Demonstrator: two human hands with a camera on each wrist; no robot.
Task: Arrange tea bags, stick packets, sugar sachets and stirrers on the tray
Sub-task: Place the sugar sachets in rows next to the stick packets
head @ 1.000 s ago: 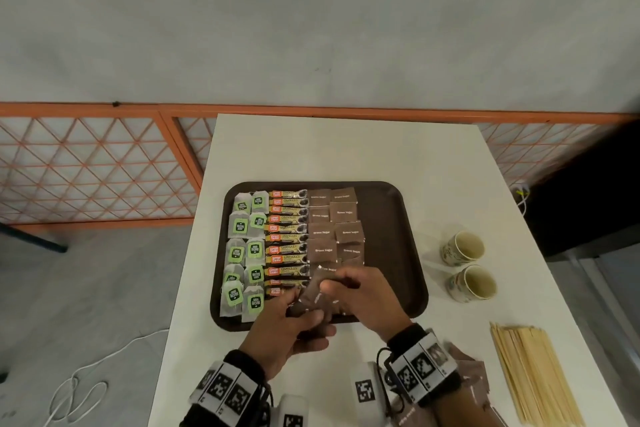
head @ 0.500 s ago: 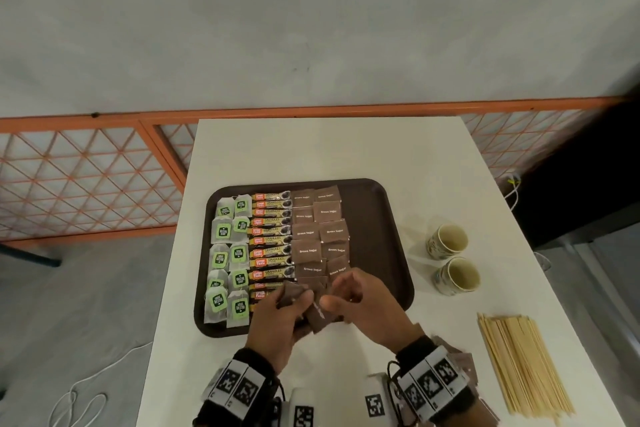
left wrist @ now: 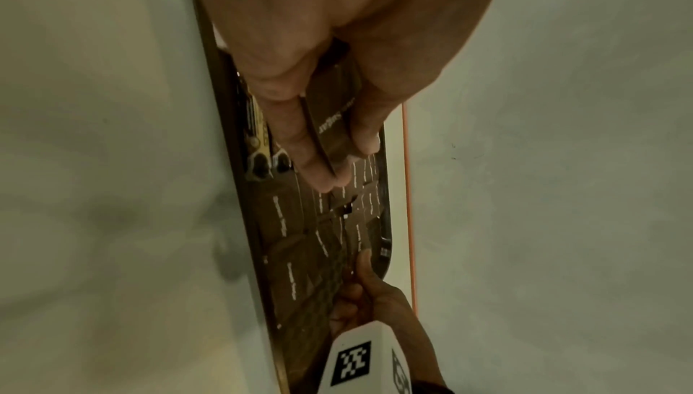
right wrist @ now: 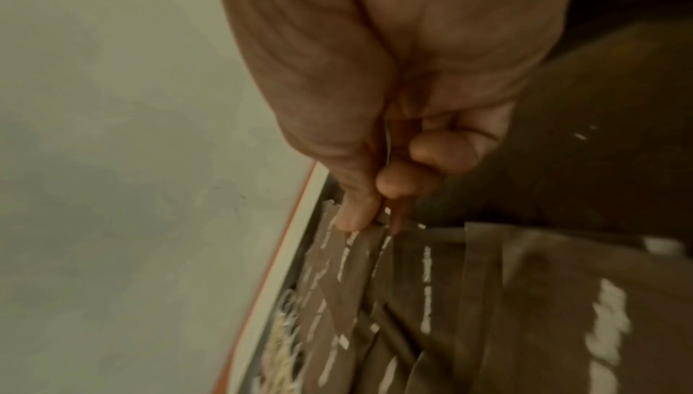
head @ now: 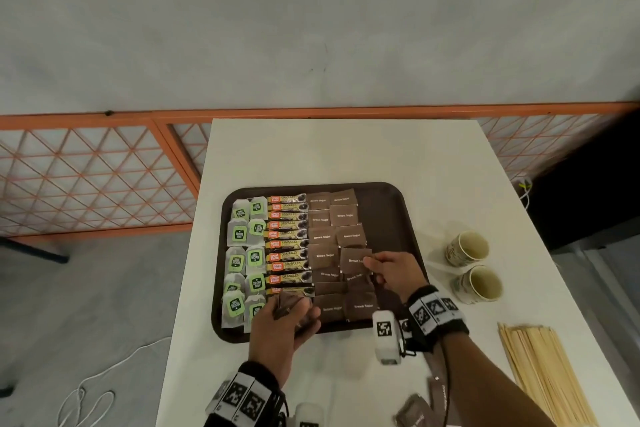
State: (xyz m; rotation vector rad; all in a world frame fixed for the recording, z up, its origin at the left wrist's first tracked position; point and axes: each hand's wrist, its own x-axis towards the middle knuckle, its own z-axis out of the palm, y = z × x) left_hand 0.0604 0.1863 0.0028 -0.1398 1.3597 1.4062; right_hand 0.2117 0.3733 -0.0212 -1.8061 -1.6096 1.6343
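A dark brown tray [head: 398,215] on the white table carries green-tagged tea bags [head: 242,253] at the left, granule stick packets [head: 287,243] in a column, and brown sugar sachets [head: 332,236] to their right. My right hand [head: 388,270] pinches the right edge of one brown sugar sachet [head: 355,260] over the sachet column; the pinch [right wrist: 371,216] shows in the right wrist view. My left hand [head: 284,326], at the tray's near edge, grips a small stack of brown sugar sachets [left wrist: 333,122]. Wooden stirrers [head: 543,371] lie on the table at the right.
Two paper cups [head: 471,267] stand on the table right of the tray. Loose brown sachets [head: 415,412] lie near the table's front edge by my right forearm. An orange lattice railing [head: 86,177] runs behind the table; a white cable [head: 86,399] lies on the floor at left.
My hands have parted. The right hand moved a single sachet away from the left hand's stack, up and to the right over the tray's sachet column. The left hand stayed near the tray's near edge.
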